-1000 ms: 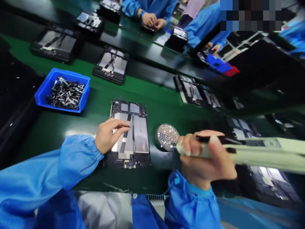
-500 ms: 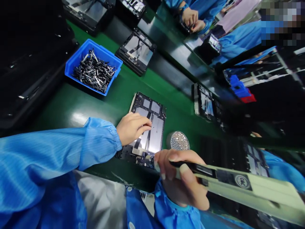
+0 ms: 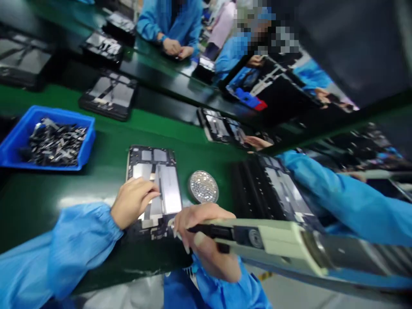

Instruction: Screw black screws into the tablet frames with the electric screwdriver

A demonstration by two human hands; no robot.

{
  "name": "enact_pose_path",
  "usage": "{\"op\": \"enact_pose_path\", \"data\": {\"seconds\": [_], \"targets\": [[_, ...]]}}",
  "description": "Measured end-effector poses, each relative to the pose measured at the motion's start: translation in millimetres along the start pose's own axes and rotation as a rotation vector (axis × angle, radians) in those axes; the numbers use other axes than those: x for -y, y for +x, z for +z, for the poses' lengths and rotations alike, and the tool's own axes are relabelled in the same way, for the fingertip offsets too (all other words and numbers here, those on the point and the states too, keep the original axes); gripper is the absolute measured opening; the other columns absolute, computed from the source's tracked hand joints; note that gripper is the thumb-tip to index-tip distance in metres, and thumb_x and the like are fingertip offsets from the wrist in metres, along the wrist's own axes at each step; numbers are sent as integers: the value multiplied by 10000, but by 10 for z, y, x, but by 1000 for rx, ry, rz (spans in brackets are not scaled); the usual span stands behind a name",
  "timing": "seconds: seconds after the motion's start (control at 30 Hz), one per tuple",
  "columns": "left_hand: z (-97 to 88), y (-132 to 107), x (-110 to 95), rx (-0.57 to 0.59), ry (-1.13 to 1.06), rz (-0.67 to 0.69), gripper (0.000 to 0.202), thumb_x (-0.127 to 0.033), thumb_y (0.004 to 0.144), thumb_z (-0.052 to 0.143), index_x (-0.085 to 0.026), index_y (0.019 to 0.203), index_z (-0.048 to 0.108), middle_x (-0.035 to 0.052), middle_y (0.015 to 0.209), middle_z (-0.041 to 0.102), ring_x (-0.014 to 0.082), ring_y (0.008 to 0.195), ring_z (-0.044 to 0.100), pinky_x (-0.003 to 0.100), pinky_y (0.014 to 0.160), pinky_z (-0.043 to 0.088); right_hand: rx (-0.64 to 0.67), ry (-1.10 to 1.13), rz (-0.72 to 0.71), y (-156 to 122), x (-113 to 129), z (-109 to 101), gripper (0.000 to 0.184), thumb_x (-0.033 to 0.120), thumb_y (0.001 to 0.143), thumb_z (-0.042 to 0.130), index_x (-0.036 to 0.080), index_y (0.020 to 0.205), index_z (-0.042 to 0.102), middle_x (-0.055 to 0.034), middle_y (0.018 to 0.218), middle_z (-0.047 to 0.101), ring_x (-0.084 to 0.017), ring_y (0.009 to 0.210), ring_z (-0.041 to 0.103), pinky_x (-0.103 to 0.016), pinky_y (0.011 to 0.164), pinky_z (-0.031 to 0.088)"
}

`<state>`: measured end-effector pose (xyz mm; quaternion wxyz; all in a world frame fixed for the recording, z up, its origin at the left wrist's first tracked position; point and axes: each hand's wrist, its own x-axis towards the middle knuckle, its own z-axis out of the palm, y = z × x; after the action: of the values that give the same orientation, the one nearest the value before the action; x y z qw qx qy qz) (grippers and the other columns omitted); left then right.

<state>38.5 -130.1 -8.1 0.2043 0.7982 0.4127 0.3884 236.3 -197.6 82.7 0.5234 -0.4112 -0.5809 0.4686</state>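
A dark tablet housing (image 3: pixel 153 171) with silver foil panels lies flat on the green belt, directly in front of me. My left hand (image 3: pixel 133 202) rests on its lower left part, and its fingers seem to pinch a thin pointed tool, mostly hidden. My right hand (image 3: pixel 204 240) grips a pale green electric screwdriver (image 3: pixel 267 237), whose tip sits at the housing's lower right edge. The contact point is hidden behind my fingers. Just beyond that hand lies a round perforated metal screw dish (image 3: pixel 203 186).
A blue bin (image 3: pixel 86 141) of dark metal parts stands left on the green belt (image 3: pixel 109 133). More housings (image 3: pixel 273 189) lie along it. A co-worker's blue sleeve (image 3: pixel 347 201) reaches in at right. Another person's hands (image 3: pixel 172 47) work beyond a dark rail.
The screwdriver has swung left, its tip moving from beside the dish to the housing's lower edge. The view has shifted, and a co-worker's blue sleeve has appeared at right.
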Motion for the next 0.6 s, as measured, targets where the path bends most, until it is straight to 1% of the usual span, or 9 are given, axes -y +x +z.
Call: {"op": "enact_pose_path", "data": {"seconds": [0.07, 0.13, 0.17, 0.27, 0.37, 0.43, 0.53, 0.57, 0.6], "targets": [[-19, 5, 17, -43, -4, 26, 259, -353, 1057, 576, -224, 881, 714, -12, 806, 729, 158, 734, 661, 285, 727, 466, -174, 72, -116, 159, 40, -151, 212, 472, 888, 761, 277, 971, 745, 60, 527, 551, -154, 452, 549, -317, 502, 505], [-24, 2, 0, -65, -6, 39, 245, -353, 1049, 596, -229, 874, 714, -19, 808, 731, 152, 730, 667, 276, 711, 468, -357, 142, -200, 354, 28, -348, 179, 436, 867, 782, 266, 883, 730, 88, 463, 478, -127, 391, 486, -288, 456, 477], [-23, -4, -18, -65, -5, 43, 238, -345, 1045, 605, -231, 867, 714, -24, 805, 732, 148, 725, 668, 273, 702, 467, -424, 162, -214, 446, -8, -451, 200, 427, 846, 799, 256, 806, 702, 98, 435, 445, -117, 364, 455, -282, 440, 466], [-43, -9, -59, -36, -24, 52, 214, -328, 1032, 625, -242, 866, 728, -35, 804, 739, 136, 709, 679, 265, 685, 474, -562, 177, -188, 635, -215, -690, 342, 434, 791, 833, 239, 630, 602, 96, 404, 418, -101, 341, 412, -276, 411, 431], [-148, 86, -13, 4, -92, -2, 228, -379, 1016, 634, -254, 869, 755, -28, 823, 763, 144, 719, 707, 258, 685, 519, -653, 178, -140, 680, -445, -772, 390, 409, 779, 842, 232, 556, 576, 80, 404, 447, -103, 372, 448, -290, 474, 492], [-261, 232, 73, -35, -92, -128, 254, -459, 976, 661, -260, 863, 771, -19, 837, 787, 170, 736, 727, 274, 704, 552, -677, 170, -101, 669, -540, -768, 381, 374, 787, 844, 228, 548, 586, 71, 418, 481, -110, 397, 480, -300, 515, 515], [-418, 511, 230, -210, -38, -438, 302, -544, 862, 729, -262, 953, 791, -4, 874, 814, 235, 845, 761, 338, 811, 586, -681, 143, -79, 657, -587, -748, 388, 361, 797, 843, 227, 543, 581, 64, 430, 504, -122, 417, 506, -309, 523, 503], [-454, 595, 280, -269, -35, -524, 327, -546, 826, 747, -255, 969, 791, 2, 888, 818, 253, 887, 765, 360, 847, 588, -677, 136, -80, 659, -589, -743, 404, 367, 797, 843, 229, 534, 569, 64, 428, 501, -124, 419, 507, -311, 523, 500], [-481, 666, 326, -314, -45, -581, 340, -542, 803, 754, -249, 970, 789, 8, 900, 819, 264, 919, 763, 375, 873, 586, -670, 130, -80, 664, -589, -739, 418, 375, 798, 842, 232, 529, 556, 63, 427, 497, -127, 421, 507, -315, 526, 501]]}}
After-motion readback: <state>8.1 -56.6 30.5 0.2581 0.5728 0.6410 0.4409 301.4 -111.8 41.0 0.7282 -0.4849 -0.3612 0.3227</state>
